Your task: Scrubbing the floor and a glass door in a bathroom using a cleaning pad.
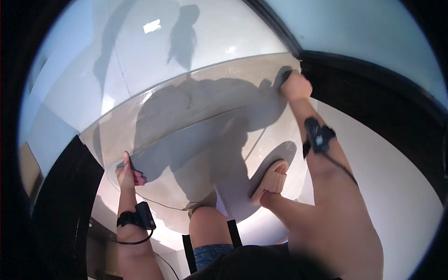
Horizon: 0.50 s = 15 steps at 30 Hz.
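At the right, my right hand (297, 86) is closed in a fist against the far corner of the grey-beige tiled surface (200, 105). Something dark shows at its knuckles, partly lost in shadow, and I cannot make out what it is. My left hand (127, 176) is lower, at the left end of the same surface. Its thumb points away from me and its fingers are curled. A thin dark grey edge shows beside the thumb; its kind is unclear. A black strapped device (137, 216) sits on my left forearm, and another black device (318, 135) on my right.
A pale wall (154, 60) rises beyond the tiles. Dark frames (60, 205) stand at the left and right (373, 88), with bluish panels (368, 28) above the right one. My foot in a beige slipper (273, 179) and my bent knee (211, 226) are close in front.
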Each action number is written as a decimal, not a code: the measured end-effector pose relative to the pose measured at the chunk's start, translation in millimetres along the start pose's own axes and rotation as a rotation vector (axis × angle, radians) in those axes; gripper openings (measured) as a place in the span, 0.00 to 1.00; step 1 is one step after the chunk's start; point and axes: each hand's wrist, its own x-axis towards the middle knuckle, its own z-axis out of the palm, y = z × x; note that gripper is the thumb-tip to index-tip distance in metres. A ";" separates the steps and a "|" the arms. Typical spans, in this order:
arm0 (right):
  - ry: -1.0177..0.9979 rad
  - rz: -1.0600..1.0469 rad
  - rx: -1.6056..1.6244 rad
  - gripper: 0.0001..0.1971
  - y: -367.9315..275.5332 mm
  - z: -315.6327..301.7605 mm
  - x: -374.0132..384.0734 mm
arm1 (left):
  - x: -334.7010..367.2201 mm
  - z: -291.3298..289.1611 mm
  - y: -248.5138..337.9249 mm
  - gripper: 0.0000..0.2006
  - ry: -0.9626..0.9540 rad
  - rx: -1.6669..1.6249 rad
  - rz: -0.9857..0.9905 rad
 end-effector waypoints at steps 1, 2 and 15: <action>0.009 0.007 -0.003 0.14 1.7 -2.1 6.8 | -3.3 0.1 2.3 0.38 0.010 0.006 -0.007; -0.001 0.064 0.013 0.15 3.5 -3.7 12.3 | -4.7 1.4 4.2 0.38 0.021 0.012 -0.014; 0.140 0.005 -0.059 0.12 14.0 -4.0 13.0 | -5.9 0.1 5.5 0.38 -0.006 0.003 0.046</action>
